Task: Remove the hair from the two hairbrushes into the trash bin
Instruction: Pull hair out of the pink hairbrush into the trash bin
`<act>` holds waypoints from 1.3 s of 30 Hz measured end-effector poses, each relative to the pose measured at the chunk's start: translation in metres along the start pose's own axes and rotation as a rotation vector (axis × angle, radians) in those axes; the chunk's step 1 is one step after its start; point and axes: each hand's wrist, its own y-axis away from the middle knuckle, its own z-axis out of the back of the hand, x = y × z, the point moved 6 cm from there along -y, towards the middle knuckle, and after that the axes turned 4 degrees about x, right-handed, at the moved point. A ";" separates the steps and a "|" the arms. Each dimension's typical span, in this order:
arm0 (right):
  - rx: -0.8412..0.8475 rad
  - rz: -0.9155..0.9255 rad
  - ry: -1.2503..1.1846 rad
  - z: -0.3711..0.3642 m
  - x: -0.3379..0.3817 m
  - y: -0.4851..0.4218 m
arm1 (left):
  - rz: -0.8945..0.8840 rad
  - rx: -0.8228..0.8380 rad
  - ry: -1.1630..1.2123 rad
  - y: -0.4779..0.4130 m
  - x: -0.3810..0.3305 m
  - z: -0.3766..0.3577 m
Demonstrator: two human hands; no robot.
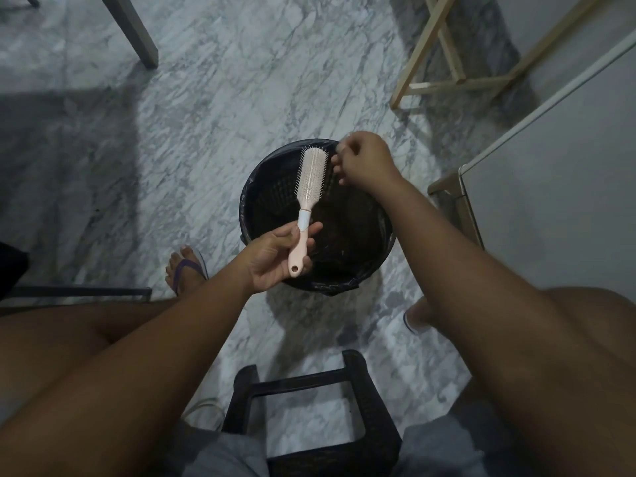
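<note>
A pink hairbrush with a white collar and pale bristles is held over the black-lined trash bin, bristles facing up. My left hand grips its handle near the lower end. My right hand hovers just right of the brush head, above the bin's far rim, with its fingertips pinched together; a thin dark strand of hair seems to hang from them. Dark clumps lie inside the bin. Only one hairbrush is in view.
A black plastic stool stands between my knees, close in front of me. A wooden frame rests on the marble floor at the back right. A white cabinet sits at the right and a grey table leg at the back left.
</note>
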 end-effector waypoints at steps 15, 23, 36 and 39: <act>0.208 0.008 0.501 -0.017 0.011 0.021 | 0.075 -0.029 -0.095 0.004 0.010 0.009; 0.043 -0.033 0.073 -0.007 0.008 0.020 | -0.026 -0.033 0.046 0.001 0.000 0.001; 0.154 0.229 0.625 -0.034 0.013 0.028 | -0.050 -0.084 -0.067 -0.004 0.001 -0.005; 0.194 0.165 0.590 -0.032 0.011 0.025 | -0.023 -0.062 -0.096 -0.005 0.005 -0.003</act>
